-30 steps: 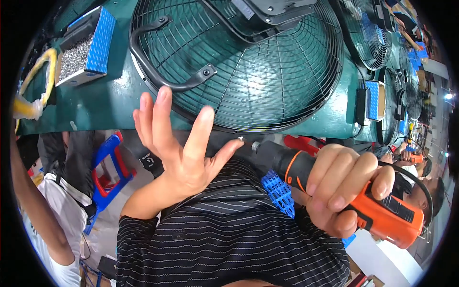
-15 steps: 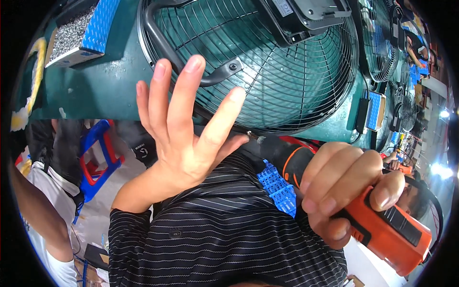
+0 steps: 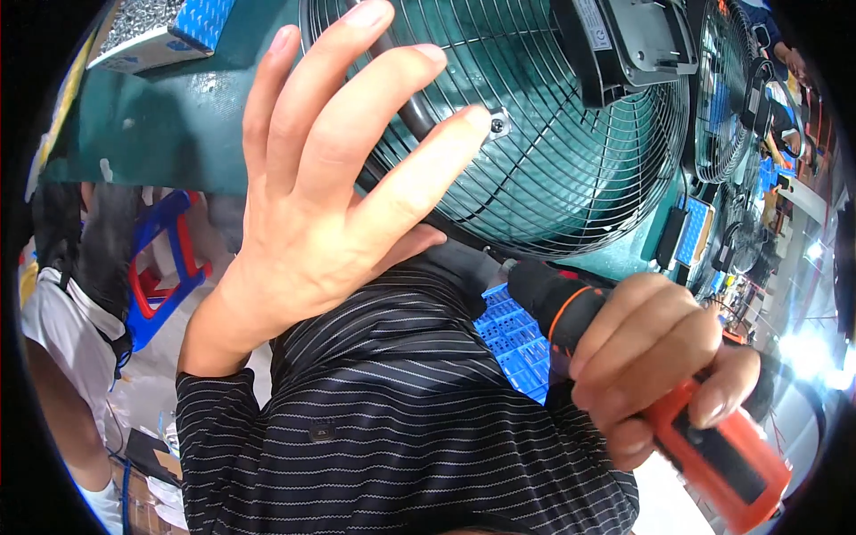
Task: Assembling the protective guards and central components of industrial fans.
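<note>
Right grip (image 3: 664, 352) clasps orange driver (image 3: 727, 473); left grip (image 3: 308, 205) (splayed, blue box (image 3: 201, 27) beyond) partly hides fan handle (image 3: 415, 114).

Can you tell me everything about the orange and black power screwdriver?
The power screwdriver has an orange body that looks like hard plastic, a dark panel on it, and a black nose with a thin orange ring and a small tip. It slants in the picture, nose toward upper left, near the lower rim of the fan guard. The right hand grips its middle. I can't tell whether it's running.

The black shirt (image 3: 401, 410) is striped in white.
</note>
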`<state>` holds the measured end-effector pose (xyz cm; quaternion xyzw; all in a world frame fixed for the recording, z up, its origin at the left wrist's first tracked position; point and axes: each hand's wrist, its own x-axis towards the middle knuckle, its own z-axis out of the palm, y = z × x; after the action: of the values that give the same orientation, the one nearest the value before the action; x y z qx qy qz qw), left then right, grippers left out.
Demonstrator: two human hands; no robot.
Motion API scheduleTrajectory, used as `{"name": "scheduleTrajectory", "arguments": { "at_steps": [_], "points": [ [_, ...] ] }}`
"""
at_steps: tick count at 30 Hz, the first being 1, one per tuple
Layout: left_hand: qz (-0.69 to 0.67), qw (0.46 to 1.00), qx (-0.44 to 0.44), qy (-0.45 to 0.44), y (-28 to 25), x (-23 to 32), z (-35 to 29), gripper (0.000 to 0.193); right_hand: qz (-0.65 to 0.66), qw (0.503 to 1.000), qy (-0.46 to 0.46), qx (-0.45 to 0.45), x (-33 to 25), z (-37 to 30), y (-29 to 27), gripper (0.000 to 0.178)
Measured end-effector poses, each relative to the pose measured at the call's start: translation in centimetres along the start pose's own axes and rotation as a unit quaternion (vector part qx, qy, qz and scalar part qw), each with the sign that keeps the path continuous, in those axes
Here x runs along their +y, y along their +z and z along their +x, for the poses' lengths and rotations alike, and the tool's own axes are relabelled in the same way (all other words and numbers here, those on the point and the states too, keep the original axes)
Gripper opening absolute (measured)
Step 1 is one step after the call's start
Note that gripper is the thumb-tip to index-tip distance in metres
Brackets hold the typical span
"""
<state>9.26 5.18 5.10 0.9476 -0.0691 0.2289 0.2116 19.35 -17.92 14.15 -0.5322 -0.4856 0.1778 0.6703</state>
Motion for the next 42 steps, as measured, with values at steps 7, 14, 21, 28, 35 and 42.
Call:
{"name": "scheduleTrajectory", "arguments": {
  "at_steps": [7, 14, 21, 28, 35, 42],
  "points": [
    [-0.001, 1.000, -0.006, 0.000, 0.0, 0.1, -0.1, 0.092, 0.042, 0.996, -0.077, -0.012, 1.0, -0.3, 0.7, 0.053],
    [-0.007, 1.000, -0.014, 0.004, -0.2, 0.0, 0.0, 0.092, 0.163, 0.972, -0.043, -0.161, 1.7, 1.5, -0.3, 0.035],
    [0.024, 0.997, -0.034, 0.066, -2.7, -2.1, 3.1, 0.104, 0.252, 0.945, 0.004, -0.208, 1.9, 3.0, -3.7, 0.038],
    [0.044, 0.993, -0.036, 0.106, -3.0, -4.8, 3.4, 0.079, 0.148, 0.969, -0.097, 0.174, -4.0, -4.7, -6.0, 0.041],
    [-0.034, 0.995, 0.072, 0.060, 3.3, 6.8, 1.7, 0.071, -0.211, 0.835, -0.065, 0.503, -3.4, -11.9, -9.1, 0.033],
    [-0.096, 0.988, 0.076, 0.092, 0.8, 5.3, 2.3, 0.048, -0.281, 0.820, -0.015, 0.498, -0.4, -10.8, -9.1, 0.037]
  ]
}}
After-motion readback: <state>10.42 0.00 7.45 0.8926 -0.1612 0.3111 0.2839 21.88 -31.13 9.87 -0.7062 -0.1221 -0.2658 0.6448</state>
